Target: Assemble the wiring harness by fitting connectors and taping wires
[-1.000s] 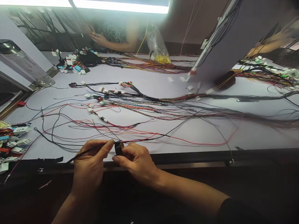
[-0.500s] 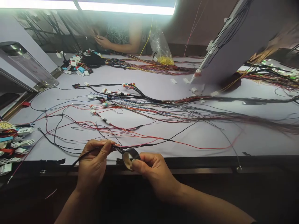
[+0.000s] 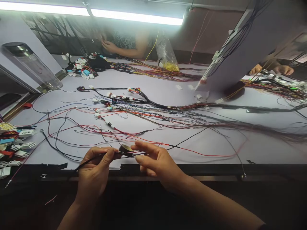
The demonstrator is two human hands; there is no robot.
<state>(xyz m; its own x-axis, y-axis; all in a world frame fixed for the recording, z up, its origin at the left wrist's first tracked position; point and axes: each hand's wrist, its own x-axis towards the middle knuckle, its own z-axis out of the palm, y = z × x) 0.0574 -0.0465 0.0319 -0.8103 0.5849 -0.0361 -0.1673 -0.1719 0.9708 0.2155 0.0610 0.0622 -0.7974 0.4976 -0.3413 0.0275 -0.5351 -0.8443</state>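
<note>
At the near edge of the counter (image 3: 216, 140), the left hand (image 3: 94, 172) pinches a black wire (image 3: 86, 160) between thumb and forefinger, keeping it taut and level. The right hand (image 3: 157, 163) holds a tape roll (image 3: 126, 148) in its fingertips, pressed onto that wire just beside the left thumb. Loose connectors (image 3: 16, 145) lie far left.

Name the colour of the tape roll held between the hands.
Black tape roll with a tan inner core, seen in the head view.
</note>
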